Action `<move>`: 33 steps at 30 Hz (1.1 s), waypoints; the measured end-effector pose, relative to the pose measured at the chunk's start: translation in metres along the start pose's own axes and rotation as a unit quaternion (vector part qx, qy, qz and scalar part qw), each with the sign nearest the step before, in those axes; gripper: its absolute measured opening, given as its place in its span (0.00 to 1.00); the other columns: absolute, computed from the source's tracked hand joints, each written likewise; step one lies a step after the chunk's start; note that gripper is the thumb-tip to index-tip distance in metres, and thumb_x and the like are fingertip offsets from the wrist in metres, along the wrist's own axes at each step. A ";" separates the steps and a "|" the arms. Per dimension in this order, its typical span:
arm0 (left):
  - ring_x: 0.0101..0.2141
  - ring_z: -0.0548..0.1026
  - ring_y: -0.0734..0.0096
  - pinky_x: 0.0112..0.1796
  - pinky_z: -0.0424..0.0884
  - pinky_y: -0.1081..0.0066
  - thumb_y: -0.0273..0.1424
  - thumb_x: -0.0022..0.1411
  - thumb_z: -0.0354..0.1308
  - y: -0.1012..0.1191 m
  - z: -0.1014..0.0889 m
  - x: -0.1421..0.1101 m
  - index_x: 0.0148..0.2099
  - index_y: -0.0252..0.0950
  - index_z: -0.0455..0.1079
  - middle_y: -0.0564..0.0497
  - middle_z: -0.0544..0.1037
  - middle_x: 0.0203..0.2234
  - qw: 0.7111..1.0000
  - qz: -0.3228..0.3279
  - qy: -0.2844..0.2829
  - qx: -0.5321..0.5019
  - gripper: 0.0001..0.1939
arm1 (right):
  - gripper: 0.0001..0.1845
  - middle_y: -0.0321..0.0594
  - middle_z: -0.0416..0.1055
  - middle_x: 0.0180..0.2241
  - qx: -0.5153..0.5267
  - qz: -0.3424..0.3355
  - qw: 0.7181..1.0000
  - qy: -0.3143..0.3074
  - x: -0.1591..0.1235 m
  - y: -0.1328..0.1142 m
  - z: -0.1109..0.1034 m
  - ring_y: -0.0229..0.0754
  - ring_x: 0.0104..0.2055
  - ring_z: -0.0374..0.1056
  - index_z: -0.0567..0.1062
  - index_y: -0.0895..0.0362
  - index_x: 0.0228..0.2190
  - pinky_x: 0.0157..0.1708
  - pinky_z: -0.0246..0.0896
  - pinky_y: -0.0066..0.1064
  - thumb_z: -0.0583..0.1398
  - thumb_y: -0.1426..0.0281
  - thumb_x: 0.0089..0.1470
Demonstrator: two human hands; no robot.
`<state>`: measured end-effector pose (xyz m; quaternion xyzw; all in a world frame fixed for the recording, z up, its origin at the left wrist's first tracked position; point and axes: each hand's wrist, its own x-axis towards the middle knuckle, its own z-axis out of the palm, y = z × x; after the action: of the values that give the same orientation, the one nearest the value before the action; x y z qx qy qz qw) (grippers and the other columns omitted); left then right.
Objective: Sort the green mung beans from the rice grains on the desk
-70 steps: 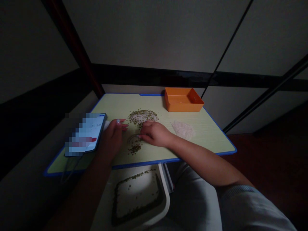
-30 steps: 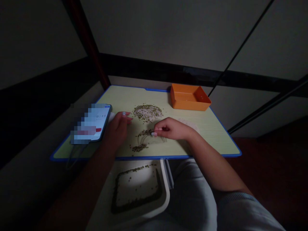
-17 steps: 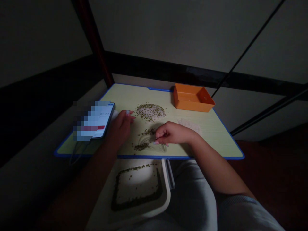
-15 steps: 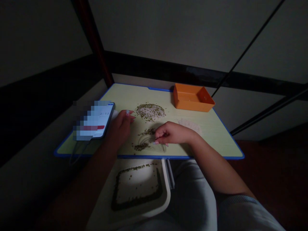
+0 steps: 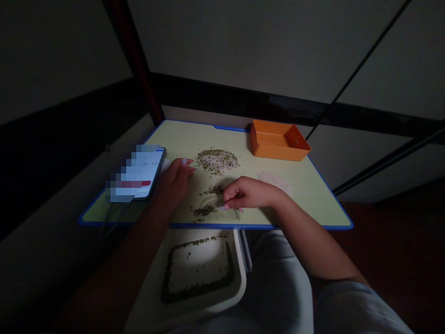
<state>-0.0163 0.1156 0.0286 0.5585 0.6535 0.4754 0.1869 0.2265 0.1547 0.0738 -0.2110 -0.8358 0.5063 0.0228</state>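
Observation:
My right hand is pinched on the upper edge of a clear, half-round protractor, which lies low over the table near its front edge. Small green beans lie at the protractor's left end, and more green beans lie just behind it. My left hand rests on the table to the left, fingers apart and holding nothing visible. Right of its fingertips spreads a mixed pile of green beans and white rice. Another pile of pale rice is partly hidden behind my right wrist.
A phone with a lit screen and a cable stands at the left. An orange box sits at the back right of the blue-edged table. Below the front edge, a white tub holds green beans along its sides.
My right hand has moved right and nearer from the mixed pile with the protractor, leaving small bean groups in front. Over the last half second, both hands stay nearly still.

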 end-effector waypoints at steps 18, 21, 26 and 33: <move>0.47 0.83 0.51 0.53 0.78 0.52 0.45 0.71 0.43 0.005 -0.001 0.001 0.51 0.43 0.72 0.45 0.86 0.41 0.999 -0.015 -0.012 0.028 0.21 | 0.18 0.26 0.61 0.19 -0.038 0.000 0.999 0.026 -0.004 0.002 -0.004 0.33 0.25 0.57 0.67 0.55 0.23 0.33 0.50 0.30 0.64 0.69 0.62; 0.47 0.83 0.52 0.53 0.78 0.52 0.45 0.71 0.43 0.004 -0.001 0.001 0.51 0.43 0.72 0.45 0.86 0.41 0.999 -0.012 -0.013 0.028 0.20 | 0.17 0.26 0.62 0.19 -0.038 0.003 0.999 0.020 -0.003 0.002 -0.003 0.33 0.25 0.58 0.67 0.55 0.23 0.33 0.51 0.30 0.65 0.68 0.62; 0.47 0.82 0.52 0.52 0.78 0.52 0.47 0.71 0.43 0.004 -0.001 -0.001 0.50 0.44 0.72 0.46 0.85 0.40 1.000 -0.004 -0.006 0.019 0.20 | 0.17 0.26 0.63 0.20 -0.026 -0.006 1.000 0.013 -0.004 0.002 -0.003 0.33 0.25 0.58 0.68 0.55 0.24 0.32 0.53 0.30 0.65 0.66 0.62; 0.46 0.82 0.52 0.51 0.78 0.53 0.48 0.71 0.43 0.003 -0.001 0.000 0.49 0.45 0.72 0.45 0.85 0.40 1.000 0.001 -0.009 0.012 0.21 | 0.16 0.27 0.65 0.19 -0.029 -0.002 0.999 0.014 -0.005 0.001 -0.004 0.34 0.25 0.60 0.68 0.55 0.24 0.33 0.55 0.30 0.65 0.66 0.62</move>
<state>-0.0153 0.1154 0.0318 0.5652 0.6575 0.4625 0.1853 0.2329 0.1567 0.0760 -0.2175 -0.8499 0.4790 0.0296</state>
